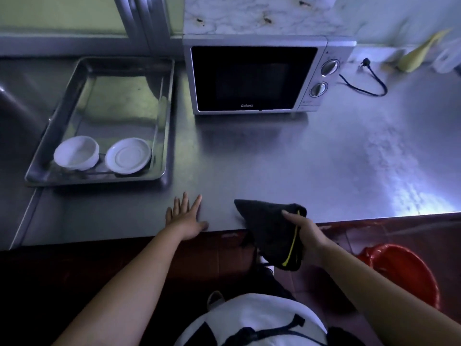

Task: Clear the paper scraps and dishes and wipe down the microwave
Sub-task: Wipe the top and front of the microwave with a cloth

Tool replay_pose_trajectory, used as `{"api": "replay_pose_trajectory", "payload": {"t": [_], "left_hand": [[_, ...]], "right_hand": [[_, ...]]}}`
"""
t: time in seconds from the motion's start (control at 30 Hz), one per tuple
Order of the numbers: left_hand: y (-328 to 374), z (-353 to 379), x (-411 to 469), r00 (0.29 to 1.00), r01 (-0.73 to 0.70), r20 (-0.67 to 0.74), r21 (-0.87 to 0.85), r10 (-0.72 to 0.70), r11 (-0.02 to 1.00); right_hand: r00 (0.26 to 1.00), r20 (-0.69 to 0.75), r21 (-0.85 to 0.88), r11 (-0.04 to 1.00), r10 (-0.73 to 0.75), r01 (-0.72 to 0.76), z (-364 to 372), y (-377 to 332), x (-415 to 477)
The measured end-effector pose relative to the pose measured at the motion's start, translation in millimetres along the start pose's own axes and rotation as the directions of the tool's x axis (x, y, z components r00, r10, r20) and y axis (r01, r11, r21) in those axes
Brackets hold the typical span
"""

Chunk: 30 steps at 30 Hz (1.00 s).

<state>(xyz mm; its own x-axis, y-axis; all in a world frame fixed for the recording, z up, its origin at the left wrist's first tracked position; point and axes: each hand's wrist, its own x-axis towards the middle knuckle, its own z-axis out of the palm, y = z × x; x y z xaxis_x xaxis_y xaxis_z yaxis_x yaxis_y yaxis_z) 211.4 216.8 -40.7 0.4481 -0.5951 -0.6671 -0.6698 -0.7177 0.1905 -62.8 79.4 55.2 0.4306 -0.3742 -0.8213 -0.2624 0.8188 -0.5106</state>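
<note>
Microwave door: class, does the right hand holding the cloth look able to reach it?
Probably yes: the right hand grips the black cloth at the counter edge, and nothing stands between it and the microwave; the tray sits left.

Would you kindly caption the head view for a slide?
Left hand flat on the steel counter, right hand gripping a dark cloth, microwave shut ahead, white bowl and plate in the tray.

The right hand (308,236) has its fingers tucked behind the black cloth (269,231), only the thumb shows. Markings round the microwave (254,78) dials (330,67) are way too small to read. Yellow thing (421,52) at the back is blurry, can't tell what it is. Red basin (404,268) is partly covered by the right forearm (369,278).
</note>
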Motion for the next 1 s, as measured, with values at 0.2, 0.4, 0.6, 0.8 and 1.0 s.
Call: {"api": "replay_pose_trajectory", "payload": {"t": [0.2, 0.4, 0.6, 0.8, 1.0], "left_hand": [[4.7, 0.8, 0.2, 1.000, 0.015, -0.005, -0.003, -0.015, 1.000], [5.9, 0.5, 4.0, 0.999, 0.037, 0.004, -0.004, -0.037, 0.999], [6.2, -12.0, 1.0, 0.967, 0.082, -0.236, -0.061, -0.094, 0.995], [13.5, -17.1, 0.1, 0.833, 0.370, -0.285, -0.353, -0.475, 0.859], [-3.3, -0.5, 9.9, 0.827, 0.472, -0.147, -0.341, -0.542, 0.813]], "right_hand": [[0.981, -0.123, 0.148, 0.975, -0.148, 0.166, -25.2, -49.3, -0.3], [0.727, -0.130, -0.454, 0.692, -0.674, 0.560, -48.4, -124.1, 30.8], [0.798, 0.120, -0.992, -0.046, -0.591, 0.115, -60.0, -125.3, 115.6], [0.875, 0.079, -0.978, -0.205, -0.477, -0.024, -76.4, -93.4, 175.0], [0.822, 0.004, -0.993, -0.099, -0.570, -0.064, -52.5, -122.9, 222.4]]}}
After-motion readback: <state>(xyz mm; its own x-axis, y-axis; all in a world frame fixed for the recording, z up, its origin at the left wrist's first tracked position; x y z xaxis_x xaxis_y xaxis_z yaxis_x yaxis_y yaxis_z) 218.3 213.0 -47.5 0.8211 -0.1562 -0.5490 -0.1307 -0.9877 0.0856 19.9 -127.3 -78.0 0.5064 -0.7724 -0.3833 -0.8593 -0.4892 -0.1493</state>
